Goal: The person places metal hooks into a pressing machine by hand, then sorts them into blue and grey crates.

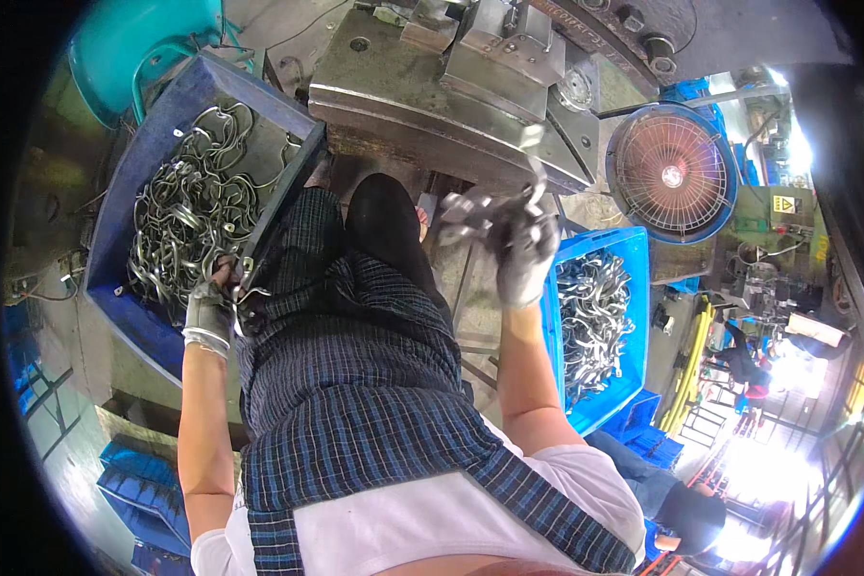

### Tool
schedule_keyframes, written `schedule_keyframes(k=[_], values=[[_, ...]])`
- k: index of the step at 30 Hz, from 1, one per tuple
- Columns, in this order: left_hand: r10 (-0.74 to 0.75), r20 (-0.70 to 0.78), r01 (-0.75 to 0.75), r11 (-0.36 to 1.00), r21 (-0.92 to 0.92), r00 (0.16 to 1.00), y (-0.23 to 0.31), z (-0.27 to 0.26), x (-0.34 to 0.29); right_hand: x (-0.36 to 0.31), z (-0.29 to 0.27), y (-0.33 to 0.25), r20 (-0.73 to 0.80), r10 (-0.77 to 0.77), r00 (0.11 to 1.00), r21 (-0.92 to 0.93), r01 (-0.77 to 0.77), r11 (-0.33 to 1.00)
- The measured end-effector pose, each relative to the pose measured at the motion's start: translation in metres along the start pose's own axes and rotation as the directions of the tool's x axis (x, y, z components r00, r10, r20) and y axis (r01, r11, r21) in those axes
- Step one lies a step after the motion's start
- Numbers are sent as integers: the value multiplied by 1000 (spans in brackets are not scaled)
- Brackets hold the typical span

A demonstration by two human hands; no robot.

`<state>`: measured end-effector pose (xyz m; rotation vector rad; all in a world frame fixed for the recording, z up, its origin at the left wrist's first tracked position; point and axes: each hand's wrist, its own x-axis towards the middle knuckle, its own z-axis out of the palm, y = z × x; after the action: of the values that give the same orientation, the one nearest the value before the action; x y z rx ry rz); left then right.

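My left hand, in a grey-white work glove, is at the near right edge of a dark blue bin. Its fingers are closed around a small bent metal piece that pokes out beside the bin wall. The bin holds a tangled heap of curved metal pieces. My right hand, gloved too and smeared by motion, is raised over the gap between the press and a light blue bin. From its closed fingers a curved metal strip sticks up, and blurred dark shapes show beside them.
A heavy steel machine table with a metal die block stands ahead. The light blue bin at right is full of shiny curved metal parts. A round caged fan stands beyond it. A teal chair is at far left; another person is at lower right.
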<state>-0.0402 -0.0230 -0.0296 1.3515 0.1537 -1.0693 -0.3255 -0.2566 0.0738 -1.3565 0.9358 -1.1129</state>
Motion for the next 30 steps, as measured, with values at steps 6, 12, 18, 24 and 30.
schedule_keyframes(k=[6,12,18,24,30], values=[[-118,45,123,984,-132,992,-13,-11,9,57,-1,-4,-94,-127,987,-81,120,989],[-73,54,84,972,-219,996,-7,0,-4,72,11,9,-166,-208,964,-12,209,978],[16,87,-12,999,-49,996,-16,1,2,97,15,51,-236,-285,929,57,306,950],[-17,41,30,943,-331,999,12,44,-20,106,-1,56,-152,-81,985,331,128,935],[62,224,4,959,-283,973,5,34,-3,100,9,42,-125,-206,971,-109,193,975]])
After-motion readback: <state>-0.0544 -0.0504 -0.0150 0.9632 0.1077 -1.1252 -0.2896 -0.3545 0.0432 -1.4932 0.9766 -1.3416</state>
